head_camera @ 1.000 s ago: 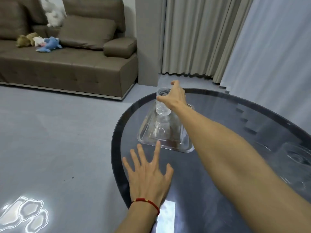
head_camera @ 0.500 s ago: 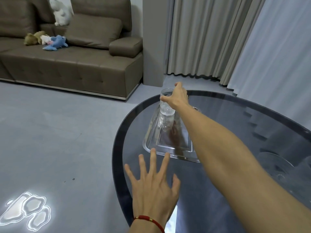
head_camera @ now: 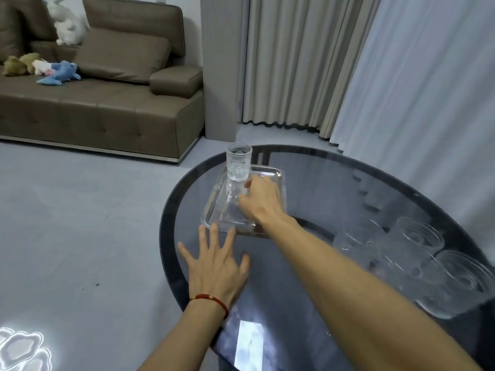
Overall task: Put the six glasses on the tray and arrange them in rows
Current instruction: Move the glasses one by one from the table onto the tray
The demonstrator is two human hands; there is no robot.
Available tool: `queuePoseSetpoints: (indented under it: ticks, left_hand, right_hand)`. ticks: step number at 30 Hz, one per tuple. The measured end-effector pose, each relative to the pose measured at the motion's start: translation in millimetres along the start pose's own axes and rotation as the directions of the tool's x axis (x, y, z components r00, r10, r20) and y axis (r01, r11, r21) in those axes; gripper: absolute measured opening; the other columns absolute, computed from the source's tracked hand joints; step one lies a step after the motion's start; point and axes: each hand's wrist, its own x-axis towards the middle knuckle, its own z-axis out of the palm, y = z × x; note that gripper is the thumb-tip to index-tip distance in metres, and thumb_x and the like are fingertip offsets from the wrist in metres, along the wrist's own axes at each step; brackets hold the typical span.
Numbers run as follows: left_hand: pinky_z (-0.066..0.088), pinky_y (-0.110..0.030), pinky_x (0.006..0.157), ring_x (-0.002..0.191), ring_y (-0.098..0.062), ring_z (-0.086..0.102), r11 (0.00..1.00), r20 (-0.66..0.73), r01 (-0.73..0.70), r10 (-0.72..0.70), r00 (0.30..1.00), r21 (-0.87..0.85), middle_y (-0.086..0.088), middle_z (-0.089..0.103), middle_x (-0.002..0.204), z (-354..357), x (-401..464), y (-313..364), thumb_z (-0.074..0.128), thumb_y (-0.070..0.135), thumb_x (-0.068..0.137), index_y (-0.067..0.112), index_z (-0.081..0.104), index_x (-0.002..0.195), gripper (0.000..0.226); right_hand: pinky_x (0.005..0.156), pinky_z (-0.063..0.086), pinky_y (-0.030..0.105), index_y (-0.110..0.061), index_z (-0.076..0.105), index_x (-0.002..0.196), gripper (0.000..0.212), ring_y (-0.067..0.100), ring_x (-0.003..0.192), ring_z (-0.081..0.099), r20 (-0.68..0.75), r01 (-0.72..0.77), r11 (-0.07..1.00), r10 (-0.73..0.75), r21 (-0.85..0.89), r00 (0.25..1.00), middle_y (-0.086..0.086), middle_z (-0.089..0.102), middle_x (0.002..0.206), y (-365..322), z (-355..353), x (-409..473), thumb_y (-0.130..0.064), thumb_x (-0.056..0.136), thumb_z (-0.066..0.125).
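Standing at the far left corner of the clear tray [head_camera: 276, 174] is one ribbed glass [head_camera: 239, 162], the empty right hand [head_camera: 261, 200] loosely curled beside it, the left hand [head_camera: 217, 266] splayed flat on the tabletop [head_camera: 321, 183], and the remaining glasses [head_camera: 417, 258] clustered at its right edge.

A round dark glass table [head_camera: 308, 263] carries a clear tray [head_camera: 214, 210] near its far left edge, a cluster of glasses [head_camera: 417, 261] at its right edge, and a left hand [head_camera: 217, 271] flat at its left edge.
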Motion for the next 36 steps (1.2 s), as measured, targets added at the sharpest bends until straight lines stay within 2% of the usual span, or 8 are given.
queuePoseSetpoints:
  ticks: [6,9,11,14,19,27,31,36]
  left_hand:
    - [0.007,-0.074,0.114,0.152,-0.039,0.003,0.999,-0.049,-0.030,0.031,0.998,0.014,-0.008,0.019,0.162,-5,-8,6,0.039,0.051,0.092,0.036,0.027,0.147,0.058]
    - [0.005,-0.076,0.113,0.153,-0.036,0.000,0.998,-0.074,-0.066,0.067,0.995,0.009,-0.006,0.014,0.165,-8,-15,16,0.040,0.050,0.092,0.038,0.024,0.149,0.060]
    - [0.006,-0.076,0.112,0.154,-0.035,0.000,0.997,-0.066,-0.071,0.071,0.995,0.014,-0.004,0.011,0.166,-7,-21,19,0.038,0.053,0.093,0.040,0.021,0.150,0.061]
    - [0.004,-0.075,0.113,0.154,-0.033,-0.003,0.998,-0.027,-0.058,0.058,0.998,-0.007,-0.003,0.008,0.167,-3,-26,17,0.034,0.054,0.093,0.039,0.018,0.153,0.064]
    - [0.003,-0.074,0.114,0.154,-0.032,-0.006,0.998,0.002,-0.042,0.042,0.999,-0.040,-0.006,0.005,0.168,-2,-24,15,0.032,0.054,0.093,0.035,0.014,0.154,0.067]
    - [0.000,-0.074,0.114,0.154,-0.033,-0.008,0.998,0.017,-0.054,0.054,0.998,-0.028,-0.002,-0.001,0.169,3,-20,15,0.026,0.058,0.092,0.041,0.000,0.156,0.071]
    - [-0.003,-0.073,0.114,0.155,-0.029,-0.005,0.999,0.034,-0.043,0.044,0.998,-0.021,-0.002,0.000,0.169,6,-18,14,0.020,0.058,0.092,0.038,0.002,0.157,0.071]
    - [-0.004,-0.072,0.114,0.155,-0.026,-0.006,0.998,0.029,-0.043,0.045,0.999,-0.042,-0.001,-0.003,0.169,8,-18,12,0.018,0.060,0.090,0.040,0.001,0.157,0.072]
  right_hand:
    - [0.116,0.024,0.054,-0.014,0.047,0.134,0.054,0.036,0.132,0.040,0.061,0.147,0.915,-0.134,-0.375,0.989,0.013,0.040,0.146,43,-79,-83,-0.036,0.086,0.057]
    - [0.118,0.001,0.066,-0.015,0.036,0.145,0.073,0.045,0.145,0.022,0.190,-0.011,0.752,0.180,-0.659,0.965,0.020,0.035,0.153,76,-126,-96,-0.054,0.086,0.055]
    - [0.116,0.003,0.069,-0.017,0.037,0.142,0.076,0.046,0.139,0.035,0.233,-0.065,0.699,0.324,-0.712,0.917,0.020,0.048,0.143,89,-140,-103,-0.062,0.083,0.054]
    - [0.112,0.018,0.069,-0.017,0.043,0.136,0.070,0.041,0.123,0.053,0.228,-0.126,0.758,0.344,-0.640,0.911,0.014,0.061,0.126,96,-144,-107,-0.062,0.083,0.054]
    - [0.107,0.034,0.061,-0.012,0.027,0.146,0.079,0.042,0.122,0.053,0.127,-0.237,0.776,0.376,-0.584,0.918,0.018,0.054,0.135,100,-136,-95,-0.057,0.088,0.056]
    - [0.075,0.051,0.041,-0.002,0.055,0.117,0.070,0.032,0.090,0.060,0.110,-0.315,0.886,0.370,-0.341,0.923,0.011,0.060,0.093,94,-145,-58,-0.048,0.069,0.077]
    - [0.098,0.049,0.050,-0.005,0.043,0.136,0.085,0.033,0.114,0.054,-0.007,-0.192,0.975,0.193,-0.115,0.981,0.012,0.059,0.118,73,-131,-17,-0.045,0.070,0.078]
    - [0.096,0.051,0.047,-0.005,0.036,0.138,0.087,0.034,0.120,0.050,-0.013,-0.198,0.973,0.200,0.117,0.980,0.016,0.053,0.128,52,-84,45,-0.037,0.073,0.084]
